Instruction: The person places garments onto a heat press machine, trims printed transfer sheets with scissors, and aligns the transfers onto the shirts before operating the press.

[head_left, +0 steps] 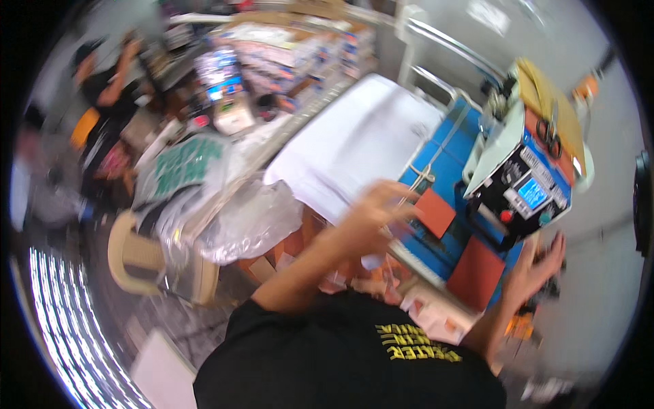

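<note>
My left hand (383,210) is smeared by motion, its fingers loosely apart beside a small red-brown square sheet (434,213) on the blue worktop (446,153). Nothing shows in its grip. My right hand (533,270) is open and holds nothing, thumb and fingers spread, just below the front of a box-shaped machine. That machine (521,187) has a black front panel, a lit blue screen, a red button and a black handle. A larger red-brown sheet (475,274) lies at the worktop's near edge, between my two arms.
Scissors (549,131) rest on the machine. White sheeting (354,140) covers the table left of the worktop, with clear plastic (252,221) hanging beside it. A tan chair (136,262) stands at left. Scraps (436,310) lie below the worktop. Another person (102,102) is far left.
</note>
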The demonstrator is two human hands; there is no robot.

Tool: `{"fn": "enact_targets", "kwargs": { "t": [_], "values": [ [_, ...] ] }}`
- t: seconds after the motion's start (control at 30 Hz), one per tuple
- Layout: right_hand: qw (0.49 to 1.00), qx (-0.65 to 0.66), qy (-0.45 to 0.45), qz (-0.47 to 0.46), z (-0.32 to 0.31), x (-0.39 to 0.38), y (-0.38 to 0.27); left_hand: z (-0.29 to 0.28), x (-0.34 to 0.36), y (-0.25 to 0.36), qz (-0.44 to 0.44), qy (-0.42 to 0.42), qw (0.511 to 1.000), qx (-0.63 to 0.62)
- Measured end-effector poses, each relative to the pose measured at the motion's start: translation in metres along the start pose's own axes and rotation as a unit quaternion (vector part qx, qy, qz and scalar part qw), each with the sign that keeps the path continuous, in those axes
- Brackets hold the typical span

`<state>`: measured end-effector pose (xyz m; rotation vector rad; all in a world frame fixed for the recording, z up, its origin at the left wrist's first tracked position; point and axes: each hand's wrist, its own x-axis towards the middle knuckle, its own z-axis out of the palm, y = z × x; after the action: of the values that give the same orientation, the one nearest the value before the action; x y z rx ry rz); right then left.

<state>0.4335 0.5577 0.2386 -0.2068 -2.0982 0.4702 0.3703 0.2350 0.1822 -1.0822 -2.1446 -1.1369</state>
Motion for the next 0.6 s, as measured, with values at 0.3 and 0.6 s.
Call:
{"fn": "enact_targets", "kwargs": {
  "t": [0.3,0.6],
  "values": [
    [0.95,-0.046,0.186,0.247,0.095,0.001,-0.022,-0.21,-0.232,-0.234,-0.369,-0.153,0.912,0.097],
    [0.919,-0.074,0.25,0.294,0.077,0.01,0.064,-0.161,-0.157,-0.288,-0.299,-0.095,0.944,0.099]
  ]
}}
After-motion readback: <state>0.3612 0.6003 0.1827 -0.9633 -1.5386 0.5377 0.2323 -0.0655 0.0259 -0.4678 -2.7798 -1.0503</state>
